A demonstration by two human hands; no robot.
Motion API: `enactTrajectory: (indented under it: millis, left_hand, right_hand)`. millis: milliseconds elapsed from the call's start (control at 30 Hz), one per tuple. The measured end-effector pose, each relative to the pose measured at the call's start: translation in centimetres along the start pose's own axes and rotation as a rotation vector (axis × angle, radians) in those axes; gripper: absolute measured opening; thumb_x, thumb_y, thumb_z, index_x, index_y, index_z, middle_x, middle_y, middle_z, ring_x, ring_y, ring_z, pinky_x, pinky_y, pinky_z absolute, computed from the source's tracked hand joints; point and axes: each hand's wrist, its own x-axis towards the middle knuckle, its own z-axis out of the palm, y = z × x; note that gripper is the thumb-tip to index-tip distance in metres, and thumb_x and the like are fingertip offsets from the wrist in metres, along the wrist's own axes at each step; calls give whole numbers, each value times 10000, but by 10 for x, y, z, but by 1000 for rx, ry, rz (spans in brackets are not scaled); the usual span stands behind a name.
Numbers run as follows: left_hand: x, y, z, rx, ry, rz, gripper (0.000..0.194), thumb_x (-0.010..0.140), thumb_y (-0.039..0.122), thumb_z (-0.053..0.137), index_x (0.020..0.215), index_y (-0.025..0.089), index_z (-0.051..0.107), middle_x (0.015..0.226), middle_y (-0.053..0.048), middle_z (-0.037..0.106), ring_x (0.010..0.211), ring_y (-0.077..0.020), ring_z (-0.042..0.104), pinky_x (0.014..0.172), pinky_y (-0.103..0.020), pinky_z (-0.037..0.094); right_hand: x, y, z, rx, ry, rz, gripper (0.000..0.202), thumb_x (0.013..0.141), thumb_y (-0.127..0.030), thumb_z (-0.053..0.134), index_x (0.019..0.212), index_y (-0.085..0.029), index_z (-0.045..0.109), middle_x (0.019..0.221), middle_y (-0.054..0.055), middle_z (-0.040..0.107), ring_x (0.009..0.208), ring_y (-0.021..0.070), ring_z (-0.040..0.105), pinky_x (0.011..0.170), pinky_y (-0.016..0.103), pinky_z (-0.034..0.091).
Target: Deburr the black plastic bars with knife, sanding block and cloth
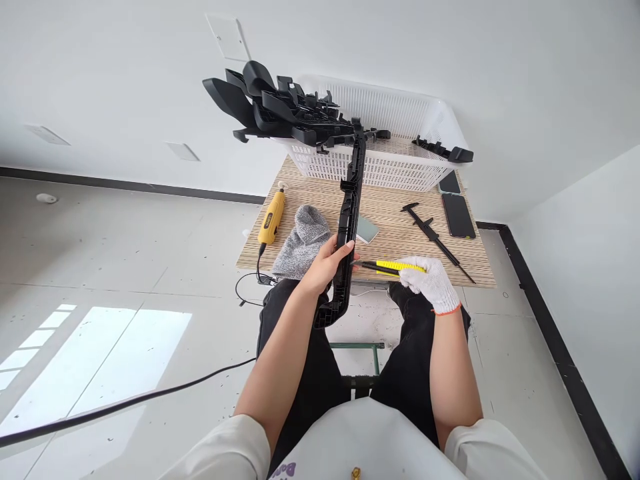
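My bare left hand [327, 263] is wrapped round a long black plastic trim part [352, 207], held upright over the table's front edge. In my right hand [425, 279], covered by a white knit glove with an orange cuff, is a yellow and black utility knife [387, 267]. Its tip points left and meets the edge of the trim part near my left fingers; whether it cuts in I cannot tell. Some of my left fingers are hidden behind the part.
A white plastic basket [400, 172] with several black plastic parts [280, 110] stands at the table's back. On the wooden table [385, 200] lie a yellow rotary tool [272, 219], a grey cloth [306, 240], a black caliper [435, 237], a phone [458, 215] and a grey-green block [367, 230].
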Motion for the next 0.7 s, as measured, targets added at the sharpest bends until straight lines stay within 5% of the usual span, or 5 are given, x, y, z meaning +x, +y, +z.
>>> enactTrajectory:
  millis: [133, 300, 533, 700]
  left_hand:
    - [-2, 2, 2, -11, -29, 6, 374, 844, 530, 671, 946, 204, 520, 751, 9, 629, 711, -142, 661, 666, -255, 527]
    - [-3, 1, 2, -4, -14, 6, 377, 854, 553, 651, 969, 207, 557, 813, 5, 640, 746, -133, 643, 616, -221, 484]
    - [0, 2, 0, 16, 52, -41, 494, 766, 642, 703, 785, 180, 532, 681, -6, 610, 661, -142, 630, 580, -236, 475]
    - [2, -1, 2, -7, 91, -35, 566, 779, 741, 615, 893, 188, 568, 743, -34, 657, 737, -196, 679, 583, -266, 509]
  right_hand:
    - [-2, 2, 1, -82, -51, -15, 425, 702, -391, 757, 1030, -121, 756, 615, 6, 599, 476, 58, 400, 425, 192, 294]
    - [0, 5, 7, -62, 110, -88, 443, 742, -417, 733, 1084, -136, 748, 688, 19, 640, 499, 62, 434, 455, 198, 347]
    - [0, 10, 1, -54, 16, -72, 461, 703, -403, 764, 1071, -125, 756, 677, 24, 635, 502, 66, 433, 443, 197, 326]
    - [-2, 8, 4, -119, -28, -77, 474, 694, -412, 771, 1064, -116, 763, 691, 38, 652, 523, 77, 457, 470, 209, 357]
